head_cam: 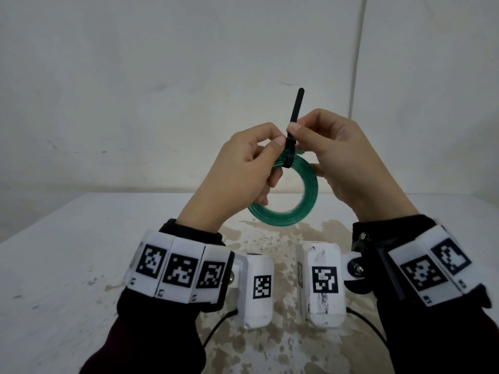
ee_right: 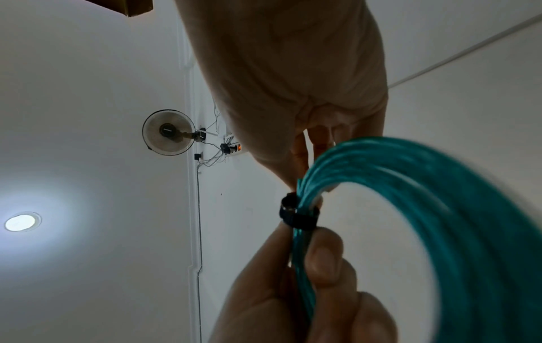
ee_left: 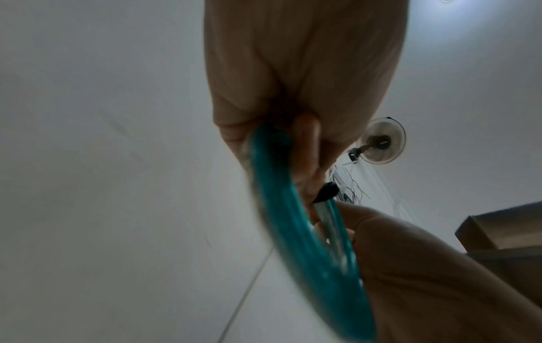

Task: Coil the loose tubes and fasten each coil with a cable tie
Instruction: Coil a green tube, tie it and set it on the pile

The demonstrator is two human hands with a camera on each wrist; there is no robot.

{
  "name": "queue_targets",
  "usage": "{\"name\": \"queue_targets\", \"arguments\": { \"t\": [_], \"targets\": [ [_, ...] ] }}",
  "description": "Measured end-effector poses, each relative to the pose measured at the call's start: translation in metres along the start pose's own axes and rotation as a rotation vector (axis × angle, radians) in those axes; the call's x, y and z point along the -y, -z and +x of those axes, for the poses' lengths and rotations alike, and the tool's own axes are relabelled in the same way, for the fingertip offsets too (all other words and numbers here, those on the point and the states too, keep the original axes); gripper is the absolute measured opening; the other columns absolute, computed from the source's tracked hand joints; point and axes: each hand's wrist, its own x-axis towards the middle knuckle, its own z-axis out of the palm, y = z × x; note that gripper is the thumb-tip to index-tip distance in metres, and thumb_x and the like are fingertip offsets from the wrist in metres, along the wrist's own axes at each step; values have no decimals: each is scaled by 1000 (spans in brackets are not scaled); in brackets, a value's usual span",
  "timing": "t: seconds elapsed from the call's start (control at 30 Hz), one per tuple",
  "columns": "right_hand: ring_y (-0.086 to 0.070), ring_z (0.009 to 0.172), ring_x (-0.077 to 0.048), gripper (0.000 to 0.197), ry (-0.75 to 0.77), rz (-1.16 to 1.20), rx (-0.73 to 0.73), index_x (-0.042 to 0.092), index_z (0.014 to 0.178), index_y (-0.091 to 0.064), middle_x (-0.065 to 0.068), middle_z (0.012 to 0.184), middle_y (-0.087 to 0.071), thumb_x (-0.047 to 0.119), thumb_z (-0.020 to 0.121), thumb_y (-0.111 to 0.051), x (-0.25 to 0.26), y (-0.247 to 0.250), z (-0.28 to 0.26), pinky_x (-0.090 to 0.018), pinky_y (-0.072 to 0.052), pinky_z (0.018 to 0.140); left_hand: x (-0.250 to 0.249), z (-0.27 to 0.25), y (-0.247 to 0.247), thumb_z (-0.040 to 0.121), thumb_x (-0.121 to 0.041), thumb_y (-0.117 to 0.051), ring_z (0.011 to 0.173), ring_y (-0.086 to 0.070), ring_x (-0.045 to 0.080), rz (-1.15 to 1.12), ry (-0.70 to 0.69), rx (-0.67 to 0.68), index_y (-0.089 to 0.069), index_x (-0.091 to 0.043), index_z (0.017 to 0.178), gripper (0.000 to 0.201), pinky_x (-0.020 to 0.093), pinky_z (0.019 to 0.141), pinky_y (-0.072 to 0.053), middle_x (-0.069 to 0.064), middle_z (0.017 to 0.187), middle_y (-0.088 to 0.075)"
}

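A green tube coil (head_cam: pixel 302 195) hangs in the air above the table, held between both hands. A black cable tie (head_cam: pixel 291 147) wraps round the top of the coil, and its free tail sticks straight up. My left hand (head_cam: pixel 251 163) grips the coil (ee_right: pixel 440 208) just left of the tie (ee_right: pixel 297 214), thumb by the tie's head. My right hand (head_cam: pixel 332 152) pinches the tie's tail just above the head with thumb and forefinger. In the left wrist view the coil (ee_left: pixel 308 243) runs down from my curled fingers (ee_left: pixel 305 143), with a bit of the black tie (ee_left: pixel 327 191) showing.
The white table (head_cam: pixel 81 252) below has a brown stained patch (head_cam: pixel 270 346) near its front middle. A white wall stands close behind it. A wall fan (ee_right: pixel 168 132) and a ceiling light (ee_right: pixel 22 222) show in the right wrist view, and a cardboard box (ee_left: pixel 504 234) in the left wrist view.
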Motion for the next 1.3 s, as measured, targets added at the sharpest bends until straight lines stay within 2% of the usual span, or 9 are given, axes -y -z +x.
{"name": "queue_targets", "arguments": {
  "t": [0.1,0.2,0.37,0.57,0.67,0.87,1.03,1.17,1.3],
  "targets": [
    [-57,62,-4,19,29,0,-23,15,74,-55,4,73,-59,17,91,-62,2,1,0,-25,-45,60,1,1,-2,102,-19,-40,32,-31,14,-202,65,20,-58,-2,99,25,28,44,-47,2,50,-32],
    [-58,62,-2,17,34,-26,9,15,75,-56,6,70,-60,18,91,-61,2,3,-2,-21,-45,54,-1,2,-6,102,-26,-40,36,-21,11,-301,139,2,-64,-2,102,33,22,38,-39,-2,52,-21],
    [-57,70,-11,18,32,-54,39,17,73,-58,0,76,-59,18,90,-62,0,2,-2,-17,-44,53,2,2,-13,97,-29,-52,34,-23,12,-211,117,-54,-61,-17,67,33,20,37,-28,-2,48,-30],
    [-56,71,-11,16,44,-60,-28,14,76,-56,2,74,-58,15,92,-61,-3,4,2,-16,-45,50,3,3,-17,96,-27,-53,37,-27,8,6,18,-136,-62,-2,72,36,24,44,-26,-9,40,-35],
    [-55,75,-11,16,13,-40,-27,15,76,-57,2,74,-58,16,92,-61,-4,10,4,-17,-46,54,-1,0,-18,95,-27,-55,36,-29,6,91,-16,-127,-63,-9,69,33,26,46,-27,-8,38,-36],
    [-57,75,-10,17,18,-60,-53,16,76,-55,2,76,-58,17,92,-60,-4,2,2,-18,-46,54,0,2,-6,94,-26,-56,36,-30,6,122,-8,-86,-63,-6,67,35,28,47,-27,-9,37,-37],
    [-63,72,-10,9,-49,112,117,9,85,-56,-3,80,-62,14,91,-61,4,-3,-3,-22,-50,58,2,-4,17,92,-33,-58,43,-26,17,52,119,17,-71,-7,82,31,28,47,-26,-7,45,-31],
    [-65,66,-11,9,-6,89,72,10,86,-56,-4,75,-64,9,88,-65,3,-2,-2,-23,-51,59,-4,-3,13,98,-20,-47,43,-23,14,-66,155,81,-56,10,88,33,24,44,-26,2,55,-26],
    [-64,67,-14,8,-30,126,55,11,86,-56,-3,73,-64,10,88,-64,2,3,0,-25,-52,61,-3,-4,13,98,-9,-45,42,-34,12,-102,84,144,-59,0,97,17,26,46,-45,5,58,-41]
  ]
}}
